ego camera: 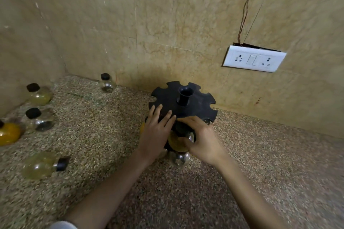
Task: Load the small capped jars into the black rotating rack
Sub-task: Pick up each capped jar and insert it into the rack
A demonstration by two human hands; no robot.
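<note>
Far to the left of the black rack (183,98), an orange jar (8,134) sat at the picture's edge on the speckled counter (260,154). A clear jar (40,120) stood just beside it and a pale yellow jar (38,95) behind that, both upright under black caps. Nearer the person, also well left of the rack, a tipped jar (42,165) lay on its side, its cap pointing toward the rack. A wall-side jar (106,83) stood upright by the tiled wall (167,24), between those jars and the rack. The left hand (158,128) lay on the rack's notched top disc, fingers straight and slightly spread, pressing flat. At the rack's near edge the right hand (202,141) curled its fingers round a held jar (176,142) of yellowish content, just below the top disc; whether it was seated could not be told. A lower jar (179,158) showed beneath it, at the rack's base. Right of the rack, a white socket plate (254,58) hung on the wall, with thin wires (247,5) running up from it.
</note>
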